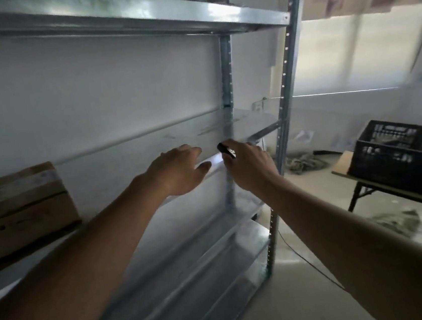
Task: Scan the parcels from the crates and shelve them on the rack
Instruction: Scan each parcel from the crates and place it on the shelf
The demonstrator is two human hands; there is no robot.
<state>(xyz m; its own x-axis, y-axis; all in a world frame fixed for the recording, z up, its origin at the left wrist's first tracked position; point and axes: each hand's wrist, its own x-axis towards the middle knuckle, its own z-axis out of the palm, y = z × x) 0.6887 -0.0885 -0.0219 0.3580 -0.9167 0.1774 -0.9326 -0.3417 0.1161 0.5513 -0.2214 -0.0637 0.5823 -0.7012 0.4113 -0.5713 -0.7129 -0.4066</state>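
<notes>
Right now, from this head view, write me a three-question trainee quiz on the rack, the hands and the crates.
1. True or false: the left hand grips a parcel.
2. What does the right hand hold? A) a cardboard box B) a small dark device C) a crate
3. Where do the black crates sit relative to the metal rack?

Key
1. False: its fingers are relaxed and it holds nothing.
2. B: the small dark device, blurred, sticks out of its grip.
3. To the right of the rack, on a table. The cardboard box stands on a shelf at far left.
</notes>
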